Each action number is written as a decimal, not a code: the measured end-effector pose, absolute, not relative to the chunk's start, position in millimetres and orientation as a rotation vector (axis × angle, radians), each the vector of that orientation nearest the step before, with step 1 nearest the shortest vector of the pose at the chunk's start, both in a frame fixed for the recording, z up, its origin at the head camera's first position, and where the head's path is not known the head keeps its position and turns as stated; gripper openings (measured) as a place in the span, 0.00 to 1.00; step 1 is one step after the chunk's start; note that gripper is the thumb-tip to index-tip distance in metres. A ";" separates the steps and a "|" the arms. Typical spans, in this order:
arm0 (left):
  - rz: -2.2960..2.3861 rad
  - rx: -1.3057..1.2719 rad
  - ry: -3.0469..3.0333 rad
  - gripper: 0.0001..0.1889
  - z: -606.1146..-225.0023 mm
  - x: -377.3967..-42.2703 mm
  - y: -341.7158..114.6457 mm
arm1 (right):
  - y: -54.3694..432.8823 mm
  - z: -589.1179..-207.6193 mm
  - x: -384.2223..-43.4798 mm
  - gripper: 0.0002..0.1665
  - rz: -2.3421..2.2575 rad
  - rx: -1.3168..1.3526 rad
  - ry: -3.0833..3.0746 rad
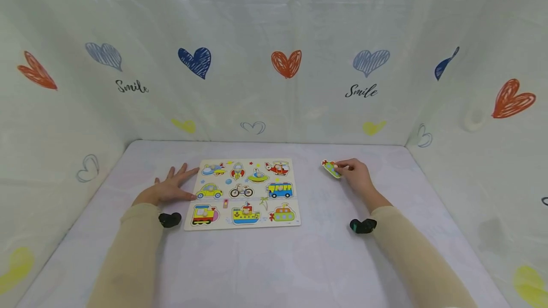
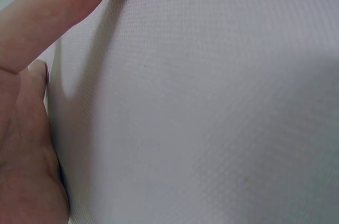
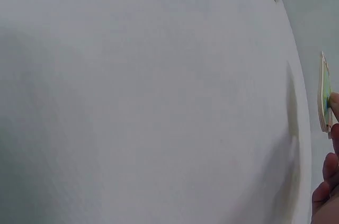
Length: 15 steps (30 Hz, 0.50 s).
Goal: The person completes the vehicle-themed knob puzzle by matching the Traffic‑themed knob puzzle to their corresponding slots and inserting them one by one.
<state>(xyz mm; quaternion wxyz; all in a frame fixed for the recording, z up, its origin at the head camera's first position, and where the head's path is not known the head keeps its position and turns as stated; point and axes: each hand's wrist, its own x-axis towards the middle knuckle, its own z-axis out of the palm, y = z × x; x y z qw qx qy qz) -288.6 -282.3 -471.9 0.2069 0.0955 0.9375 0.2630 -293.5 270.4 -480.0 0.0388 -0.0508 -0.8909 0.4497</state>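
A pale puzzle board (image 1: 261,199) with vehicle pictures lies left of centre on the table. My left hand (image 1: 171,187), its fingers spread, rests at the board's left edge; in the left wrist view the thumb (image 2: 58,9) reaches that edge. To the right of the board, my right hand (image 1: 356,175) pinches a green and orange submarine puzzle piece (image 1: 330,169) with a red propeller. Seen edge-on in the right wrist view, the same piece (image 3: 324,94) is thin and stands above the table surface. A matching submarine picture (image 1: 282,213) shows at the board's lower right corner.
Other vehicles on the board include a bus (image 1: 280,190), a boat (image 1: 246,214) and a train (image 1: 204,214). The table (image 1: 265,270) has a pale cloth. A white curtain (image 1: 265,23) printed with hearts hangs behind and along both sides.
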 end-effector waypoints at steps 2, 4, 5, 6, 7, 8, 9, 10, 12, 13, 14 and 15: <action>0.734 0.262 2.609 0.54 -472.4 -289.5 -281.9 | 262.9 -479.1 -291.1 0.17 1.374 -0.104 -2.743; 0.728 0.265 2.609 0.54 -473.2 -290.7 -282.3 | 254.9 -479.1 -289.0 0.15 1.363 -0.042 -2.751; 0.725 0.267 2.609 0.54 -473.7 -291.6 -283.0 | 250.2 -478.4 -288.0 0.15 1.357 -0.011 -2.762; 0.722 0.269 2.610 0.54 -474.0 -292.5 -283.6 | 245.3 -477.8 -286.9 0.14 1.354 0.025 -2.771; 0.718 0.273 2.612 0.54 -474.2 -293.3 -284.3 | 239.6 -477.2 -285.1 0.13 1.357 0.060 -2.779; 0.716 0.275 2.613 0.54 -474.2 -293.6 -284.9 | 234.1 -476.9 -283.1 0.12 1.363 0.095 -2.789; 0.716 0.277 2.615 0.54 -474.4 -294.2 -285.4 | 228.6 -477.0 -280.9 0.11 1.368 0.126 -2.803; 0.715 0.278 2.616 0.54 -474.6 -294.5 -285.7 | 223.2 -476.9 -278.2 0.11 1.377 0.161 -2.817; 0.723 0.272 2.613 0.55 -475.3 -295.0 -285.8 | 212.7 -478.0 -272.3 0.09 1.401 0.214 -2.845; 0.722 0.268 2.612 0.55 -475.7 -295.0 -285.7 | 208.0 -479.2 -269.2 0.09 1.411 0.239 -2.857; 0.724 0.265 2.609 0.55 -476.4 -295.0 -285.8 | 203.5 -480.1 -265.8 0.08 1.423 0.268 -2.868; 0.723 0.263 2.607 0.55 -477.2 -294.9 -285.8 | 198.9 -480.9 -262.5 0.08 1.433 0.297 -2.879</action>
